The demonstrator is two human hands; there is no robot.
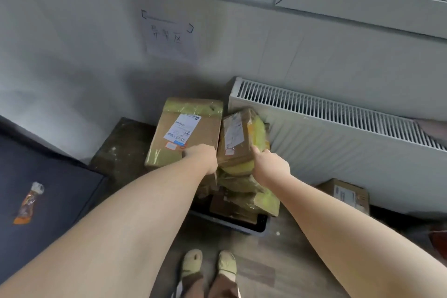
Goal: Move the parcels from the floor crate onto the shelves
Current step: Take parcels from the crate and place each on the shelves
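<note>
Pickup step, mid-frame: L hand [201, 159] fingers curled on big parcel [186, 126], R hand [271, 167] fingers gripping small parcel [235, 139], over crate [244, 225]. Next, I'd say: lift both, turn to shelves.

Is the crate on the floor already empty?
No, a heap of yellow-taped parcels lies piled in the dark crate.

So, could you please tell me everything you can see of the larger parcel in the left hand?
The larger parcel is a flat brown cardboard box, bound at both ends with glossy yellow-green tape. A white shipping label sits on its face, with small orange and blue stickers below it. It is tilted, label up. The left hand grips its near edge; the smaller parcel lies close beside it.
</note>
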